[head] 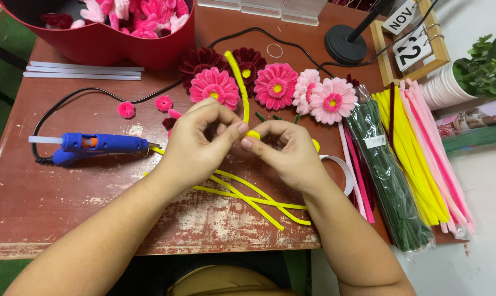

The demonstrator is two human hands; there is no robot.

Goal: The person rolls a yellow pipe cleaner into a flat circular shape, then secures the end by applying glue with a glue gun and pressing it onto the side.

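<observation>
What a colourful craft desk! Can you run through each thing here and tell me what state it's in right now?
Left hand: pinching the yellow coil.
Right hand: pinching the coil too.
Yellow coil: rolled tight, its tail sticking up.
Glue gun: lying on its side, corded, stick loaded.
Flowers: finished, lying in a row.
Green stems: bagged.
Red box: open, holding pink pieces.
Loose yellow stems: lying crossed on the table.

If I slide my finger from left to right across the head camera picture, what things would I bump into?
Blue glue gun → left hand → small yellow coil pinched between both hands → right hand → bag of dark green pipe cleaners → yellow pipe cleaners → pink pipe cleaners.
</observation>
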